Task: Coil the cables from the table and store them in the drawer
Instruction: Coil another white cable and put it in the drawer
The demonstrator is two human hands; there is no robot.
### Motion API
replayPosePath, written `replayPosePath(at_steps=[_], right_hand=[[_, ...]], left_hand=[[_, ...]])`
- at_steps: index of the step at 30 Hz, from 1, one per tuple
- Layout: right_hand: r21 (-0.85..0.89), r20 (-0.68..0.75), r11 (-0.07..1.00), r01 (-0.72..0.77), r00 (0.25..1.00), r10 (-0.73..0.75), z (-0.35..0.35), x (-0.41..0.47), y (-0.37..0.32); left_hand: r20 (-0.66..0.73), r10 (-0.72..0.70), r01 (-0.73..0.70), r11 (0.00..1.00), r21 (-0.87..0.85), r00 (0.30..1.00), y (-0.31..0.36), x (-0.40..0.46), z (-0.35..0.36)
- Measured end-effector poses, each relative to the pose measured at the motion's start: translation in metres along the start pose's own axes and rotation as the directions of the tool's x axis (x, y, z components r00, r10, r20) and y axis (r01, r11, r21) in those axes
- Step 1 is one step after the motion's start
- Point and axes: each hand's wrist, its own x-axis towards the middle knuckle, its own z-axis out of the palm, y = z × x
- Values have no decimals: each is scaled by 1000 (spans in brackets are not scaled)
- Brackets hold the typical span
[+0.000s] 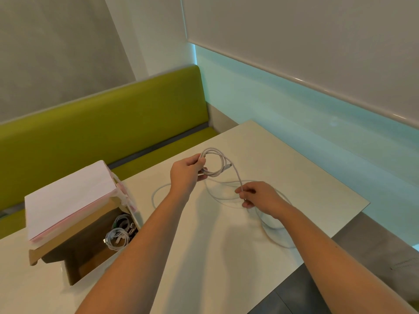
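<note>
At frame centre the left hand (187, 172) is gripping a coiled white cable (215, 163) above the tabletop (226, 245) while the right hand (256, 196) is pinching its loose strand (no writing legible), drawer (90, 252) lower left.

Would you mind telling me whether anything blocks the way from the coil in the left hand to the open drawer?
Nothing visible does. The left hand holds the coil above bare table, and the drawer lies open, with coiled cables inside.
</note>
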Motion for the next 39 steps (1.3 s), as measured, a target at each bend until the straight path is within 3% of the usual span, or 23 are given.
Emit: replayPosePath(at_steps=[4, 8, 11, 13, 17, 21, 27, 30, 34, 39], right_hand=[[345, -172, 938, 13, 984, 49, 1, 2, -10], [739, -135, 674, -11, 977, 164, 9, 0, -17], [876, -141, 483, 5, 959, 246, 11, 1, -24], [900, -153, 436, 22, 951, 268, 9, 1, -26], [899, -42, 434, -63, 973, 229, 6, -1, -32], [840, 112, 508, -191, 977, 182, 8, -5, -38], [893, 295, 370, -257, 954, -48, 4, -12, -44], [895, 285, 381, -231, 954, -92, 6, -15, -52], [890, 173, 428, -160, 985, 8, 10, -9, -58], [748, 167, 640, -175, 983, 72, -1, -7, -58]], left_hand=[[10, -43, 43, 999, -9, 999, -4, -3, 1], [67, -158, 164, 983, -87, 985, -5, -11, 7], [137, -204, 221, 967, -126, 969, -7, -15, 9], [167, -211, 234, 963, -135, 963, -9, -16, 9], [162, -230, 259, 947, -190, 960, -8, -16, 11], [114, -252, 273, 931, -241, 961, -6, -16, 17], [61, -214, 222, 926, -305, 975, -3, -17, 23], [70, -188, 201, 927, -316, 980, -3, -19, 27], [141, -202, 235, 934, -271, 969, -2, -22, 28], [302, -273, 279, 960, 26, 913, 2, -14, 18]])
